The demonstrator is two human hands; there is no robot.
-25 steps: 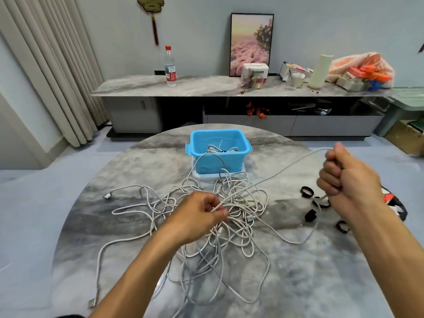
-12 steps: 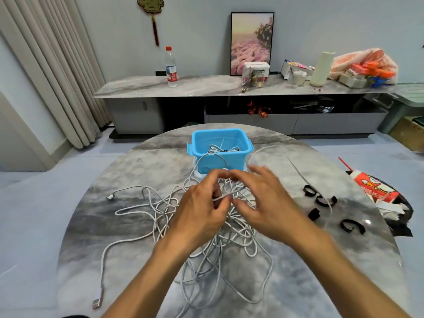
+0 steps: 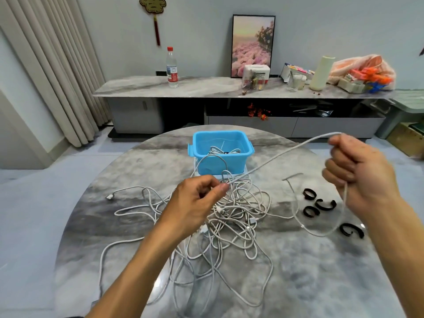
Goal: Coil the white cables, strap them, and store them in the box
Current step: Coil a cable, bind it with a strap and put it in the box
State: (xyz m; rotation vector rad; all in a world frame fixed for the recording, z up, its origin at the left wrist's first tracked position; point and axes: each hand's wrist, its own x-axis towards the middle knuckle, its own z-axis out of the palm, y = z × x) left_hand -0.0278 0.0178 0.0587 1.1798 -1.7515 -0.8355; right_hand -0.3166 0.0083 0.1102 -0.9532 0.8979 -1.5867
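Left hand [image 3: 197, 203] and right hand [image 3: 358, 173] each pinching 1 taut white cable [image 3: 282, 154] above the table [image 3: 321, 283].

Soft, even indoor light, faint glare on the glossy bench [image 3: 309, 283], wide-angle bending at edges, slight motion blur.

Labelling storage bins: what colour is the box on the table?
Light blue box, seen best in the head view.

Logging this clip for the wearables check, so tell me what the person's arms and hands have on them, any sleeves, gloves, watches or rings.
Both forearms are bare as far as the frame shows. The left hand and right hand wear no gloves, watch, bracelet or visible ring.
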